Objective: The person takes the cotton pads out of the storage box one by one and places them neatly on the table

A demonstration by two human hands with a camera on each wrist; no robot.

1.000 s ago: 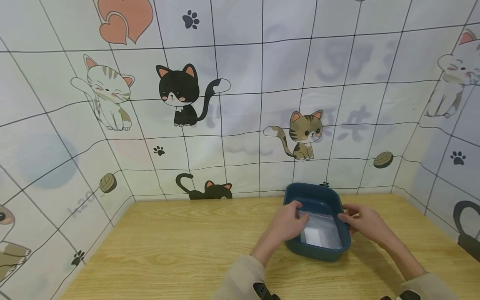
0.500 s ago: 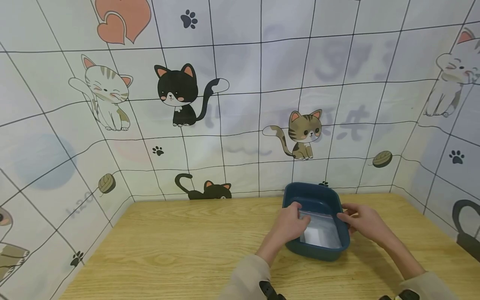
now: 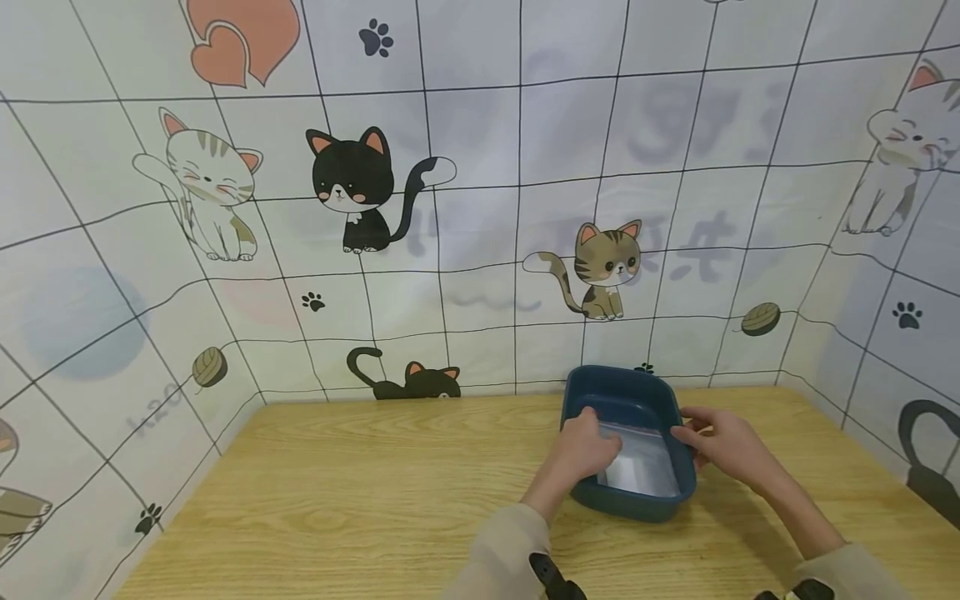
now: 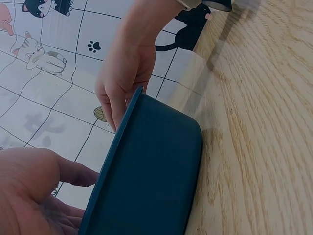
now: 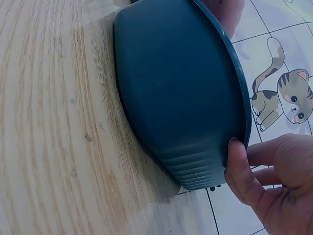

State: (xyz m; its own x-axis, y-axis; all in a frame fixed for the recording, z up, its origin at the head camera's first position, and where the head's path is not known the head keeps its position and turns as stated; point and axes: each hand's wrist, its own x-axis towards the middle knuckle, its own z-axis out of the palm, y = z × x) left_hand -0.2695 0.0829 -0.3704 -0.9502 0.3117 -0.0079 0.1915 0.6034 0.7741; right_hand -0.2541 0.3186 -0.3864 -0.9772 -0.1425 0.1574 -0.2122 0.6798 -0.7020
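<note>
A dark blue plastic basin (image 3: pixel 633 508) with rounded corners stands on the wooden table, near its back edge. Flat inside it lies a clear zip bag (image 3: pixel 645 467) with a pale sheen. My left hand (image 3: pixel 585 450) reaches over the basin's left rim, thumb and forefinger apart above the bag's left edge; its other fingers are hidden. At the opposite side my right hand (image 3: pixel 727 446) pinches the right rim. In the right wrist view, the thumb (image 5: pixel 237 152) presses on the outside just under the rim. The left wrist view shows the left thumb (image 4: pixel 76 172) close to the rim.
The wood-grain tabletop (image 3: pixel 360 492) spreads left and in front of the basin. Behind it rises a white grid-lined backdrop (image 3: pixel 480 225) printed with cartoon cats, which folds round to both sides. Black straps (image 3: pixel 555 579) are on the wrists.
My left forearm has shifted slightly to the right, toward the basin, with the hand still over the left rim. The right hand keeps its hold on the basin, and the bag lies as before.
</note>
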